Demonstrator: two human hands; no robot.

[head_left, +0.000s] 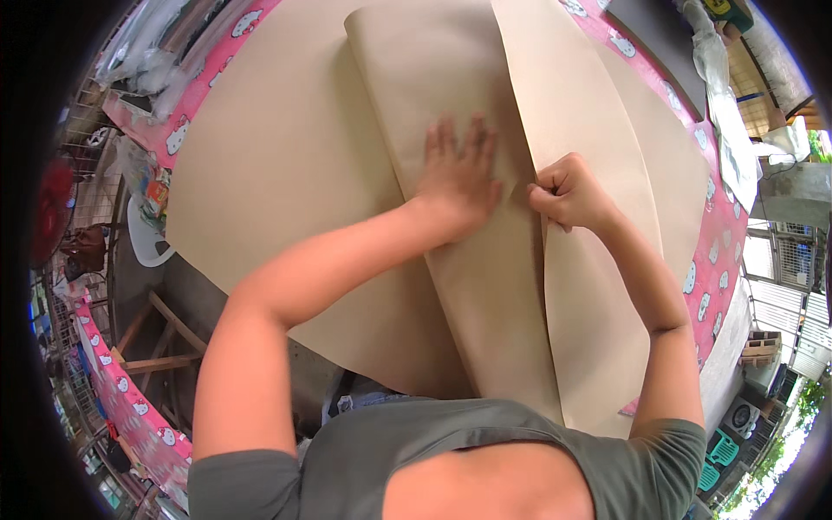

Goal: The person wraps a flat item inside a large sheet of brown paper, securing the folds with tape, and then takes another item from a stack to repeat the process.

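A large sheet of brown paper (260, 191) is spread over the table, its near edge hanging close to my body. A long strip of it is folded over in the middle, forming a rounded fold (407, 61) on its left side. My left hand (459, 178) lies on this folded strip with fingers spread, slightly blurred by motion. Just to its right, my right hand (572, 195) is closed, pinching the paper's raised edge between thumb and curled fingers. Another layer of brown paper (598, 286) lies beneath and to the right of that edge.
A pink patterned tablecloth (715, 234) shows around the paper. Clear plastic wrapping (156, 52) lies at the far left, and a dark flat sheet (659, 52) at the far right. A white chair (147, 234) and a wooden frame (160, 342) stand left of the table.
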